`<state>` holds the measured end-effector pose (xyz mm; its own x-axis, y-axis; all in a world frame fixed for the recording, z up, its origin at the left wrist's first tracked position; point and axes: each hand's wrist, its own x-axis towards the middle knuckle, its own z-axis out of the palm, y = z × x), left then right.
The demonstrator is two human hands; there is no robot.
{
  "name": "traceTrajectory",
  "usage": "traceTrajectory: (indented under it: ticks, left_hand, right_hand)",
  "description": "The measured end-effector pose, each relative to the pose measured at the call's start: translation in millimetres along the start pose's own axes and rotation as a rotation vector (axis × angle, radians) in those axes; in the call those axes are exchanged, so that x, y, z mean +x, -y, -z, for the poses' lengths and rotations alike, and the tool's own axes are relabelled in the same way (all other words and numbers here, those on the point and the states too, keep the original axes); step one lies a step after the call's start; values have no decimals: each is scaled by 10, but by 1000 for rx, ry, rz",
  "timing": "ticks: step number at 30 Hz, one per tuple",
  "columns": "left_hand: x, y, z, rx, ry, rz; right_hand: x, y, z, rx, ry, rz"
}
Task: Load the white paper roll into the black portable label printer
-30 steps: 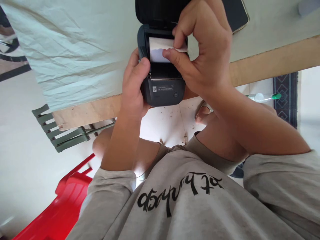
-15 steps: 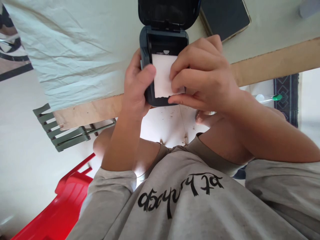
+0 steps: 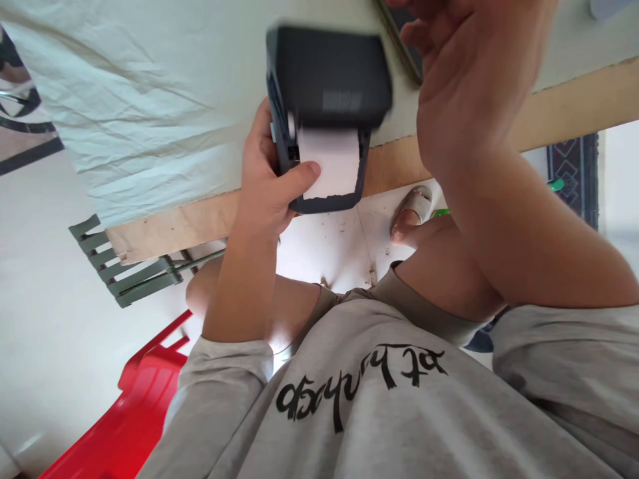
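Head view: the left hand (image 3: pixel 267 183) is gripping a dark portable label printer (image 3: pixel 324 113) by its left side, thumb (image 3: pixel 299 178) lying across the front beside the white paper strip (image 3: pixel 332 166), the other fingers wrapping round the far side and staying mostly hidden. The printer's lid is blurring with motion, so its markings are not reading; the lid is covering the top of the body, and the paper is sticking out below its edge with a ragged lower end. The printer is sitting at the near edge of the table (image 3: pixel 574 106), over the wooden border strip.

The right hand (image 3: pixel 464 80) is hanging just right of the printer, palm facing it, fingers loosely spread and holding nothing; its fingertips are running off the top of the frame. It is covering most of a dark flat device (image 3: pixel 402 50) lying on the pale cloth (image 3: pixel 150 100).

Both forearms are rising bare from grey sleeves (image 3: pixel 224 379). Below the table edge, a sandalled foot (image 3: pixel 412 213) is showing on the floor; a red plastic chair (image 3: pixel 124 412) is being cut off at lower left.
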<state>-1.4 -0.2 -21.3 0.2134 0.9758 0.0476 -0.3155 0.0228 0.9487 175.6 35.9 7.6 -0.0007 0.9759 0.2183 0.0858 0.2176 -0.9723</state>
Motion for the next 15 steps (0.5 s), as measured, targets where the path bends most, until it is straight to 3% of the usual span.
traceTrajectory:
  ticks: [2,6,9,12,15]
  left_hand:
    - [-17,-40,-33,3,-27,33]
    - [-41,-107,-79,0,-11,54]
    - [-43,-103,-103,-50,12,24]
    - [-38,-70,-128,-99,-41,11]
    - [-30,-49,-124,-118,-39,5]
  right_hand:
    - [-10,0,3,38,-9,86]
    - [-70,-12,26,-22,316,115]
    - [-90,-38,44,-124,489,151]
    - [-94,-21,51,-254,514,210]
    - [-124,60,40,-329,501,178]
